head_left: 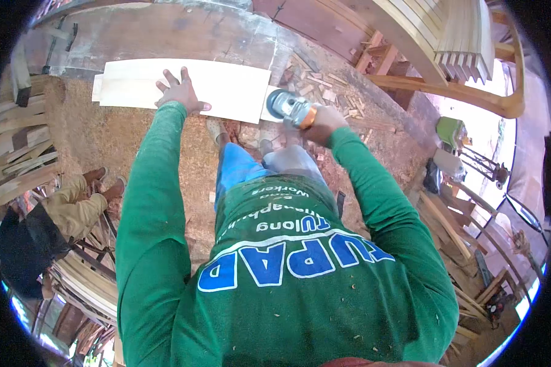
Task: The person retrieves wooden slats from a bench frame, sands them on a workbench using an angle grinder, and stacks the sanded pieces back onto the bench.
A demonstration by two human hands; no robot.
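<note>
My left hand [180, 93] lies with its fingers spread on top of a pale wooden board [236, 92], pressing near its middle. Under that board another pale board [96, 88] sticks out at the left end, and pale wood also shows past the right end. Wrapped round the orange and grey body of a power tool [297, 112] is my right hand [326, 124], slightly blurred. The tool's round dark disc [278, 103] is at the right end of the boards, over the pale wood there.
Wood offcuts [330, 92] lie scattered beyond the tool. Stacked slats [465, 37] stand at the upper right on a curved wooden frame [496, 101]. Lumber [18, 137] is piled at the left, where another person [61, 214] is partly visible. A green object [450, 131] is at right.
</note>
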